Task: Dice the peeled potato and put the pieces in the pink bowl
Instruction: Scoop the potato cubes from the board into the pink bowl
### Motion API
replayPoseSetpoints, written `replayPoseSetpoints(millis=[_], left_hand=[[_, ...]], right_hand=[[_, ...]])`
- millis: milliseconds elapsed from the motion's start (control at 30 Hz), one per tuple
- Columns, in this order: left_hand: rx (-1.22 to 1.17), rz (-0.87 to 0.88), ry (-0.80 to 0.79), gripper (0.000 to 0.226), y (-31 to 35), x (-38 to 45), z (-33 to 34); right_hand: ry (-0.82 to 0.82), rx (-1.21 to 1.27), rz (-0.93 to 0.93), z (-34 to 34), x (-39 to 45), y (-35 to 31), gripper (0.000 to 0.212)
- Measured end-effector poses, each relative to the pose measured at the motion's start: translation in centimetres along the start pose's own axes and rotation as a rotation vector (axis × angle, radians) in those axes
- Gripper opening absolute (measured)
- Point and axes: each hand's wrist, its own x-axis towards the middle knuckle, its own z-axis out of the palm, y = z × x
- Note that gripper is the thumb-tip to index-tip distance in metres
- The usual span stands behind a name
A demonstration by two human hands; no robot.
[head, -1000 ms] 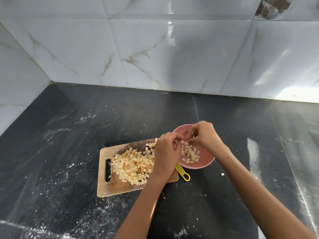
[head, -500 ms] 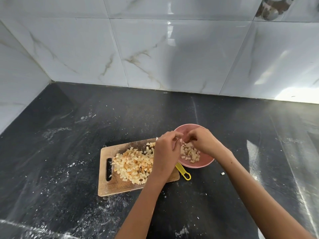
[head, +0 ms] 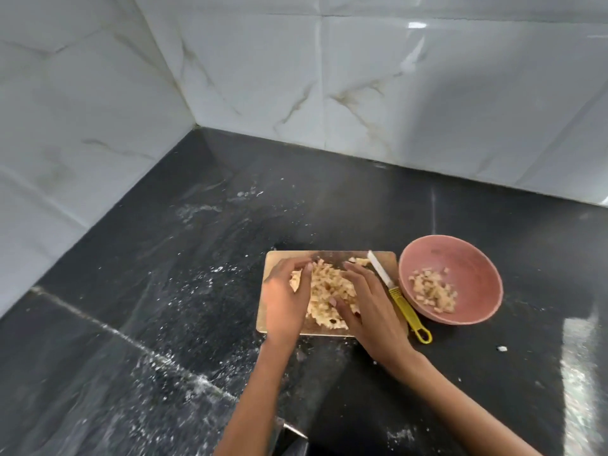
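While dicing looks finished, transfer is partial: a small share sits in the round pink bowl [head: 460, 311]; most pale diced potato [head: 329, 291] remains on the wooden cutting board [head: 378, 258], cupped between my left hand [head: 285, 301] and right hand [head: 371, 307], grip wide, fingers nearly straight.

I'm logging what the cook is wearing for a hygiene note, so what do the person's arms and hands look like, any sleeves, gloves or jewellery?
Both forearms are bare as far as the picture shows, with no sleeve in view. The left hand and right hand wear no gloves. No ring, watch or bracelet shows on the visible fingers or wrists. The nails look short and unpainted, though blur limits detail.
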Motion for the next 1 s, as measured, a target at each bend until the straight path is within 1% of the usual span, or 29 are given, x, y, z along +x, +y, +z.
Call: replayPoseSetpoints(millis=[67,133,233,300,433,533,633,800,900,1000], left_hand=[[0.027,-0.029,0.038,0.009,-1.6,-0.1,-0.7],[0.038,-0.024,0.037,0.009,-2.5,-0.3,-0.9],[0.022,-0.023,0.021,0.016,-3.0,-0.5,-0.4],[-0.002,-0.020,0.031,0.019,-3.2,-0.5,0.0],[-0.017,0.038,0.082,0.017,-3.5,-0.5,0.4],[-0.062,0.016,0.087,0.018,-3.6,-0.5,0.7],[-0.115,-0.059,0.050,0.027,-3.5,-0.9,1.6],[-0.240,-0.137,0.028,0.052,-3.7,-1.1,3.1],[-0.321,-0.193,0.022,0.054,-3.4,-1.5,3.9],[-0.306,-0.210,0.072,0.053,-2.5,-2.2,4.9]], right_hand=[[-0.032,-0.077,-0.045,1.1,0.4,1.1,0.054],[-0.058,-0.159,-0.106,1.8,1.2,1.9,0.059],[-0.092,-0.252,-0.183,2.8,2.8,2.4,0.065],[-0.129,-0.304,-0.204,3.5,3.7,2.4,0.069],[-0.187,-0.371,-0.222,4.4,5.0,1.7,0.076],[-0.235,-0.399,-0.227,5.0,5.3,1.7,0.076],[-0.236,-0.385,-0.227,5.3,5.3,2.0,0.074],[-0.182,-0.384,-0.277,5.4,5.5,2.3,0.060],[-0.164,-0.407,-0.325,5.5,5.5,2.3,0.053],[-0.117,-0.408,-0.365,5.5,5.7,2.2,0.038]])
